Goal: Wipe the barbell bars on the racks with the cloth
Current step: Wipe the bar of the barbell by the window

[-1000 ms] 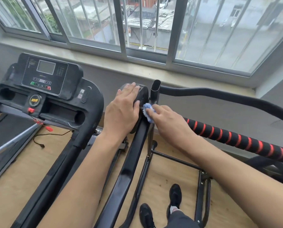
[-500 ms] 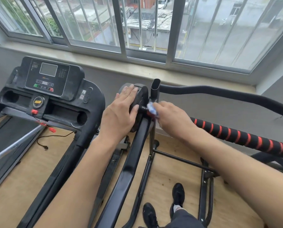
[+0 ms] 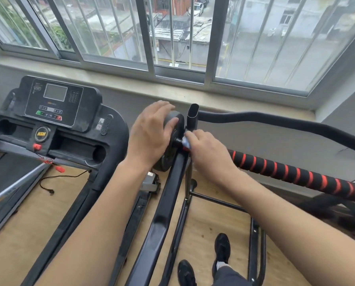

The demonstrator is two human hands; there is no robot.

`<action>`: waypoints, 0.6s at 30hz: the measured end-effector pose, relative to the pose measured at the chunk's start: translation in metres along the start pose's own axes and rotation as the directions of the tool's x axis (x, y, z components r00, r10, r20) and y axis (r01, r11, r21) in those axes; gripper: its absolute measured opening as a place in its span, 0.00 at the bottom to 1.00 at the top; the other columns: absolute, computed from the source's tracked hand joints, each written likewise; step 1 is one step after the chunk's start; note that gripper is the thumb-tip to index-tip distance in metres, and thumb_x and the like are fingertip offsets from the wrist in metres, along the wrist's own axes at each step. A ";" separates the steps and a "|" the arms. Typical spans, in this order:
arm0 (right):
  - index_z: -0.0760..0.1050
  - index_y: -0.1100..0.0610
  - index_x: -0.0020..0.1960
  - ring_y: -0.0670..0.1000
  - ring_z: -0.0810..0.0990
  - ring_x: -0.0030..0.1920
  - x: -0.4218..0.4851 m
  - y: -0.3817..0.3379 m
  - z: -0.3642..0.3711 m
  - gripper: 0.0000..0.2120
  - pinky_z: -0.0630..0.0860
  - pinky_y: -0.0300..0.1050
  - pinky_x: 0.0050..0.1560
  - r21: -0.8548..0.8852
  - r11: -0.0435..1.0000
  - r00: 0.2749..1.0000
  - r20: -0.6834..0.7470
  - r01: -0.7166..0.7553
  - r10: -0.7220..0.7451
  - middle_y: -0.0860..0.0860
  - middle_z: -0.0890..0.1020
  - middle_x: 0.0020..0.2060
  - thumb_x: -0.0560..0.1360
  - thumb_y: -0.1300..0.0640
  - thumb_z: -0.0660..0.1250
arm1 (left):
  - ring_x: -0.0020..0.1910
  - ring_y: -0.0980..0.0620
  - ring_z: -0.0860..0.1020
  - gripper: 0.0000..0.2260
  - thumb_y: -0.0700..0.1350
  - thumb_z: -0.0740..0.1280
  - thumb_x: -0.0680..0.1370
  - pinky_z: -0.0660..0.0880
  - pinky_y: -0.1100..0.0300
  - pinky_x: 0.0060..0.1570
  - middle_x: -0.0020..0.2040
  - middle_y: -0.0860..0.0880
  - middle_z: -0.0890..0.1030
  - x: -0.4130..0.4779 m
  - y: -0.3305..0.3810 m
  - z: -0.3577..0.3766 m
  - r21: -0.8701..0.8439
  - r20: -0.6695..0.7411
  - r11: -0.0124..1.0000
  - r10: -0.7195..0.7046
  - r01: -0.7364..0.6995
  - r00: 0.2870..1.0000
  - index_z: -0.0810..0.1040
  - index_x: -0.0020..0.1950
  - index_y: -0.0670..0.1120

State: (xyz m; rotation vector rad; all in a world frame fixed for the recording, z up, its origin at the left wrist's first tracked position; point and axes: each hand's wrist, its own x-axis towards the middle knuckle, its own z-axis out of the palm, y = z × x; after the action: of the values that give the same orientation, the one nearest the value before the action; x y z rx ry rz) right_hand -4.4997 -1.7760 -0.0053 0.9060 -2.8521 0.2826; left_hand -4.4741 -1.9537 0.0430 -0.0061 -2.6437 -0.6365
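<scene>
**Blue cloth pinched against the bar end, beside the weight plate**

Black shoes are standing nearest on the pale wooden floor, between the dark rails of the rack's base. Two bare forearms are reaching forward and away from them, over the slanted black frame tube.

The right hand is curling its fingers around a small blue cloth and pressing it onto the short bare stretch of the barbell bar, right where the bar is meeting the rack upright. Only a scrap of the cloth is showing past the fingertips. Behind that wrist the bar is running off to the right in its black grip with red spiral stripes.

The left hand is resting over the rim of the black weight plate at the bar's end, fingers spread and lying along its curve rather than clenching; the thumb is touching the plate's face. The two hands are sitting just beside each other, with the plate's hub between them.

Past the upright, a black padded bar is bending away to the right. To the left, a treadmill is facing the room, its red safety clip dangling on a cord. Farthest off, a barred window is looking down on a wet street.
</scene>
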 end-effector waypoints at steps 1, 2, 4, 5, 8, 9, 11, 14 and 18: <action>0.71 0.60 0.71 0.61 0.77 0.60 -0.014 0.002 0.004 0.20 0.77 0.55 0.58 -0.028 0.997 0.995 -0.057 0.078 -0.080 0.58 0.77 0.62 0.79 0.62 0.62 | 0.66 0.47 0.77 0.13 0.48 0.69 0.82 0.73 0.49 0.67 0.65 0.49 0.81 -0.006 -0.001 0.001 0.037 -0.078 0.999 0.033 -0.030 0.996 0.82 0.65 0.46; 0.70 0.61 0.73 0.61 0.75 0.66 -0.027 0.006 0.007 0.22 0.74 0.55 0.64 -0.052 0.987 0.982 -0.103 0.153 -0.158 0.59 0.75 0.67 0.79 0.63 0.60 | 0.63 0.46 0.77 0.11 0.48 0.70 0.81 0.73 0.48 0.64 0.62 0.50 0.81 -0.014 -0.002 0.003 0.084 -0.116 0.995 0.064 -0.055 0.991 0.83 0.62 0.47; 0.70 0.60 0.74 0.61 0.69 0.73 -0.048 0.018 0.010 0.24 0.68 0.54 0.72 -0.076 0.965 0.956 -0.141 0.250 -0.258 0.60 0.72 0.72 0.79 0.65 0.56 | 0.67 0.46 0.74 0.16 0.48 0.71 0.79 0.71 0.47 0.64 0.66 0.50 0.78 -0.029 -0.005 0.007 0.159 -0.104 0.985 0.087 -0.069 0.991 0.81 0.66 0.49; 0.70 0.59 0.75 0.60 0.68 0.74 -0.052 0.024 0.010 0.25 0.68 0.54 0.73 -0.072 0.962 0.953 -0.138 0.264 -0.271 0.59 0.71 0.74 0.79 0.65 0.56 | 0.70 0.46 0.72 0.20 0.49 0.71 0.79 0.70 0.46 0.65 0.70 0.50 0.75 -0.034 -0.008 0.009 0.181 -0.090 0.983 0.057 -0.040 0.994 0.78 0.71 0.50; 0.68 0.58 0.76 0.57 0.70 0.73 -0.038 0.026 0.014 0.27 0.71 0.53 0.70 -0.035 0.979 0.975 -0.095 0.199 -0.201 0.56 0.72 0.73 0.78 0.64 0.62 | 0.73 0.46 0.69 0.28 0.56 0.72 0.78 0.68 0.44 0.67 0.73 0.50 0.71 -0.038 -0.015 0.012 0.118 -0.104 0.988 -0.083 0.095 0.991 0.72 0.77 0.52; 0.69 0.58 0.75 0.57 0.74 0.70 -0.029 0.022 0.015 0.26 0.73 0.52 0.67 -0.008 0.986 0.982 -0.091 0.164 -0.164 0.55 0.75 0.70 0.77 0.63 0.63 | 0.72 0.46 0.70 0.28 0.56 0.72 0.78 0.68 0.44 0.67 0.73 0.50 0.71 -0.037 -0.016 0.013 0.091 -0.112 0.989 -0.104 0.115 0.988 0.73 0.76 0.52; 0.71 0.58 0.72 0.58 0.79 0.61 -0.012 0.013 0.014 0.26 0.78 0.52 0.58 0.032 0.996 0.995 -0.052 0.089 -0.087 0.54 0.79 0.62 0.75 0.64 0.67 | 0.71 0.46 0.71 0.25 0.54 0.72 0.79 0.70 0.44 0.67 0.72 0.50 0.73 -0.031 -0.016 0.014 0.079 -0.118 0.993 -0.082 0.092 0.990 0.75 0.75 0.50; 0.73 0.53 0.65 0.57 0.79 0.55 0.008 0.013 0.001 0.18 0.80 0.55 0.50 0.107 0.994 0.996 0.083 -0.035 0.026 0.52 0.80 0.54 0.76 0.58 0.67 | 0.74 0.44 0.70 0.19 0.43 0.70 0.79 0.67 0.43 0.73 0.71 0.47 0.75 -0.021 -0.010 0.020 0.214 -0.092 0.969 0.147 -0.125 0.985 0.78 0.70 0.46; 0.76 0.51 0.49 0.57 0.81 0.46 0.020 0.040 -0.023 0.03 0.78 0.51 0.46 0.259 0.949 0.962 0.246 -0.179 0.114 0.52 0.83 0.45 0.75 0.56 0.65 | 0.73 0.43 0.73 0.17 0.34 0.61 0.75 0.56 0.43 0.80 0.60 0.46 0.83 -0.021 0.008 0.034 0.362 0.158 0.841 0.369 -0.402 0.916 0.82 0.60 0.43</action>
State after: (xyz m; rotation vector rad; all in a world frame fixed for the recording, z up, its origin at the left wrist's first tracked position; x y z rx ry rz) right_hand -4.5375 -1.7500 0.0152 0.8163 -3.1564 0.6537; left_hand -4.4680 -1.9299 0.0109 -0.4488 -2.6841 0.0298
